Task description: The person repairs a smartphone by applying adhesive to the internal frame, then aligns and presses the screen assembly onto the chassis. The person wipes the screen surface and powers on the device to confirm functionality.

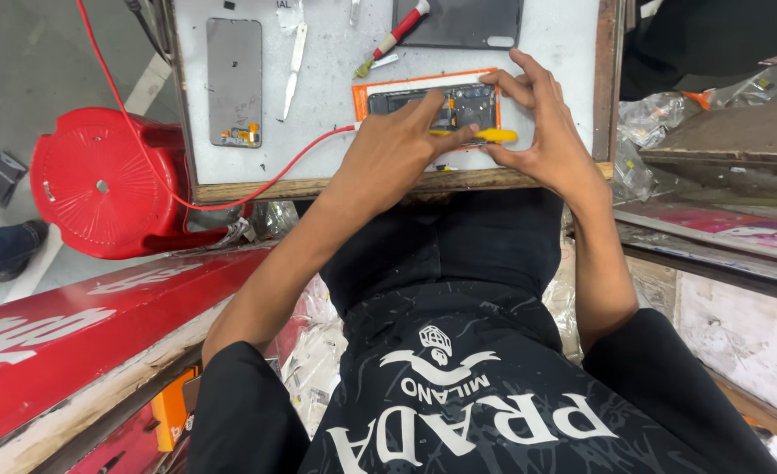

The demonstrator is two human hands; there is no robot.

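Red stool (99,180) left of bench, on grey floor. Red wire (143,149) runs over bench edge. Grey panel (234,81) flat on white board (327,96). Red-handled screwdriver (394,37) near dark tablet (457,21). White tweezers (293,61) beside panel. Plastic wrap (647,123) right.

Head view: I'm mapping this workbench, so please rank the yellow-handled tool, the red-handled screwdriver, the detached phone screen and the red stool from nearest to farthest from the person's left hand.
1. Yellow-handled tool: at the left hand, under its fingertips.
2. Red-handled screwdriver: farther up the board.
3. Detached phone screen: on the board's left side.
4. Red stool: off the board, on the floor at left.
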